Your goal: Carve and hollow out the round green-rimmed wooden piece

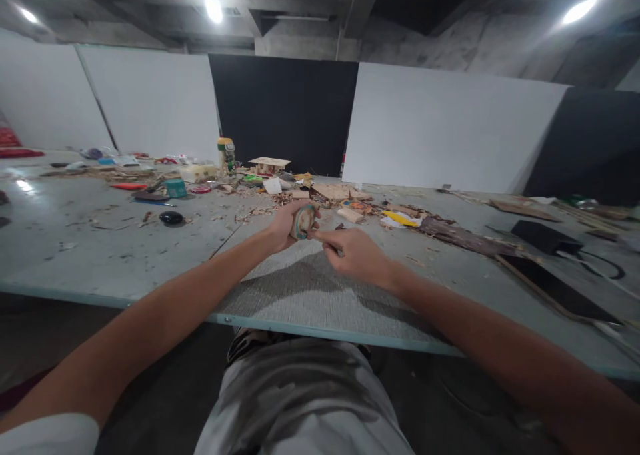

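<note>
- One small wooden piece (303,220), teal on its face, sits in my left hand (286,227), fingers wrapped round it, just above the grey table (100,242).
- My right hand (356,255) meets its edge with fingertips drawn close; I cannot tell whether they grip it.
- Wood scraps (330,192) lie just beyond.
- Further left lies a black disc (171,217).

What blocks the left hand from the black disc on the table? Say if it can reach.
Probably yes: the black disc lies alone on the table, with only wood chips between it and the left hand. But that hand is closed on a small wooden piece, so it is not free.
</note>
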A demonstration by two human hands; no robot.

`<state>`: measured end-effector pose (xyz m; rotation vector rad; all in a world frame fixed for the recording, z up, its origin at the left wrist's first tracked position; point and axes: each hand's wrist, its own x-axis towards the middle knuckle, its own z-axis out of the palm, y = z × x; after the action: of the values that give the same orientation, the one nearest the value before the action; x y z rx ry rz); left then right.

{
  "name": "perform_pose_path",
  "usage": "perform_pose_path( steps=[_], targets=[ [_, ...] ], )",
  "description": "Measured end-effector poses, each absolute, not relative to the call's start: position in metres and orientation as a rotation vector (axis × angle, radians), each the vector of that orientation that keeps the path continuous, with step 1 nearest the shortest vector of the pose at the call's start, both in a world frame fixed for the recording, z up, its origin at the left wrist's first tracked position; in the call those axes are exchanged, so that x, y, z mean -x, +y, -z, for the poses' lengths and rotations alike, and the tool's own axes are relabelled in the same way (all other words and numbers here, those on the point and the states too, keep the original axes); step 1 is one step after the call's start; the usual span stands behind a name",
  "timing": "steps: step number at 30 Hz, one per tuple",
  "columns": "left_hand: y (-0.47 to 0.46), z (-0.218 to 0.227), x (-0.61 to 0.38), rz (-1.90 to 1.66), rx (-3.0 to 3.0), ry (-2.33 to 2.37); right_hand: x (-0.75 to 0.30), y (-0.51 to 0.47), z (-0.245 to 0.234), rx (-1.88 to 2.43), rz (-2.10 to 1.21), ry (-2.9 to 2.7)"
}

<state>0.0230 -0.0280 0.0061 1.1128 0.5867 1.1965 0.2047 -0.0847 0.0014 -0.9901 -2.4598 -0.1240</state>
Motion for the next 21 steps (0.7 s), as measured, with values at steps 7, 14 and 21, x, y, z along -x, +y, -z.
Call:
perform_pose_path(
  steps=[7, 14, 21],
  targets=[
    [-0.026, 0.005, -0.021, -1.118, -1.227, 0.567, -0.204, -0.083, 0.005, 0.987, 0.146, -2.527],
    [-0.023, 0.011, -0.021, -1.047, -1.316, 0.594, -0.208, -0.075, 0.013, 0.901, -0.077, -2.457],
    [-0.025, 0.011, -0.017, -0.856, -1.408, 0.569, -0.209, -0.073, 0.014, 0.853, -0.142, -2.489]
  ],
)
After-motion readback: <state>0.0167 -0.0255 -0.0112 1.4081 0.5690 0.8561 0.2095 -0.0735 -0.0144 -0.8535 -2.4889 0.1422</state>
